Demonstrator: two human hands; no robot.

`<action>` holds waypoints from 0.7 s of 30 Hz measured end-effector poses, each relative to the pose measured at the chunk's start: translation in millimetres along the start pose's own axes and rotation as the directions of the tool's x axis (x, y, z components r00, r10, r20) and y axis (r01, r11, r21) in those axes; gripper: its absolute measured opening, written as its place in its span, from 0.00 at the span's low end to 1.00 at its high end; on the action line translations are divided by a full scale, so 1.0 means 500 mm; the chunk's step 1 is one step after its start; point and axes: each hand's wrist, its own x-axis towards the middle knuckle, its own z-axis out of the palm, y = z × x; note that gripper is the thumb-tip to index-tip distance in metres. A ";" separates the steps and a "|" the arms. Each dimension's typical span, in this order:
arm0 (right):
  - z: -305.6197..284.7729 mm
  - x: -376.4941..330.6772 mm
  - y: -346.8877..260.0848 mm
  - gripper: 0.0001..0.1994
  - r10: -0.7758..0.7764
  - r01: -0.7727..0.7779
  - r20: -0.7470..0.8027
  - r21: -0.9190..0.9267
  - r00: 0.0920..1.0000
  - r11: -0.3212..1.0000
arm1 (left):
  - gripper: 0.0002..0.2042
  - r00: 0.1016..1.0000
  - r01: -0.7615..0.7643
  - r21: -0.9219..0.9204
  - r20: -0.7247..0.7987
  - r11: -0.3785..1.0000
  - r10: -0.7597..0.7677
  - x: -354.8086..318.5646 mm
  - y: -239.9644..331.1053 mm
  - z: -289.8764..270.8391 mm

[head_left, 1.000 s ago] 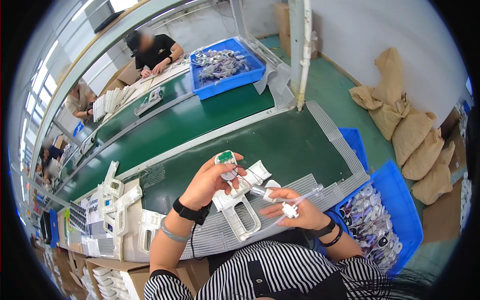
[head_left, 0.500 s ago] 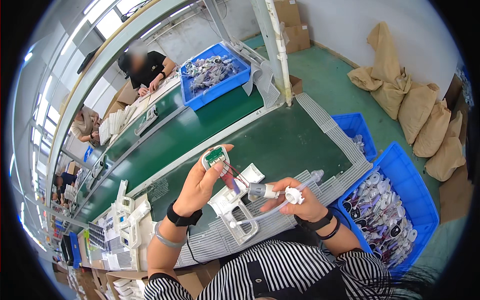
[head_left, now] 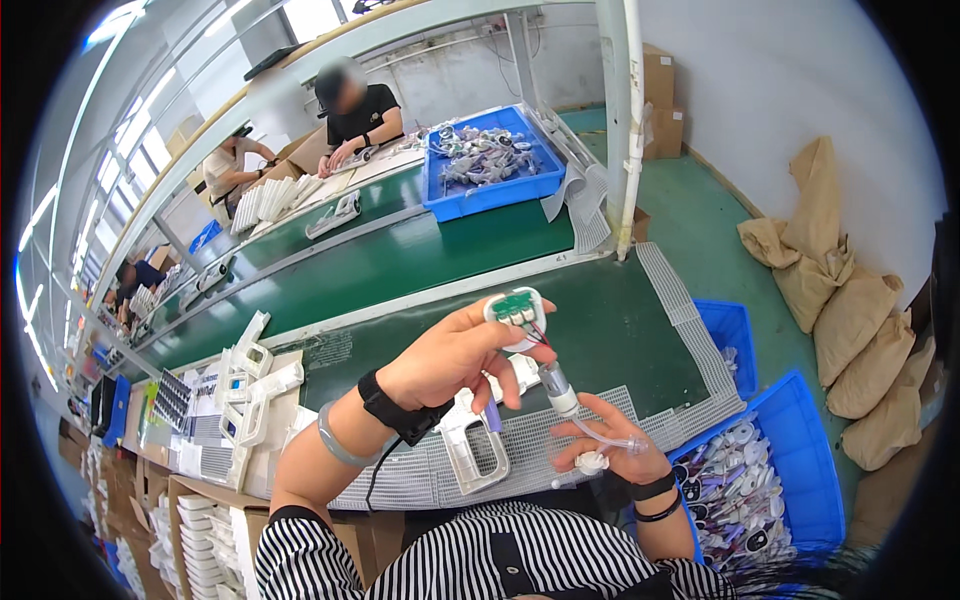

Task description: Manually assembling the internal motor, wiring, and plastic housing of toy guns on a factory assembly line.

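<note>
My left hand (head_left: 455, 350) grips a small white casing, its green circuit board (head_left: 516, 308) facing up. Thin red and dark wires run from the board toward a silver-and-white cylindrical motor (head_left: 559, 390). Around the clear tube (head_left: 600, 436) attached to that motor curl the fingers of my right hand (head_left: 640, 462); a white round fitting (head_left: 592, 462) lies by its palm. Below my hands, a white plastic handle shell (head_left: 475, 455) rests on the bench, partly hidden by my left hand. A purple strip (head_left: 493, 416) shows at the shell's upper part.
At right, a blue bin (head_left: 800, 440) holds many small parts; another blue bin (head_left: 728, 335) stands behind it. A blue tray (head_left: 495, 205) of parts sits across the bench. White shells (head_left: 245, 400) lie at left. Two people work beyond the green conveyor (head_left: 400, 245).
My left hand has moved right with the circuit-board casing, closer to the motor. The motor now points upward, and my right hand has shifted lower on the tube. The view has swung left.
</note>
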 end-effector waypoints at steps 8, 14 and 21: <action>0.029 0.131 -0.016 0.38 0.375 -0.336 0.028 -0.387 0.926 0.859 | 0.20 0.999 -0.041 0.259 0.045 0.965 0.030 -0.031 0.027 0.069; 0.028 0.177 -0.092 0.29 0.217 -0.287 -0.187 -0.639 0.958 0.714 | 0.22 0.991 -0.113 0.146 -0.049 0.983 0.121 -0.093 -0.020 0.068; -0.033 0.187 -0.127 0.35 0.219 -0.203 -0.146 -0.942 0.965 0.266 | 0.23 0.948 -0.105 -0.411 -0.318 0.905 -0.034 -0.132 -0.263 0.008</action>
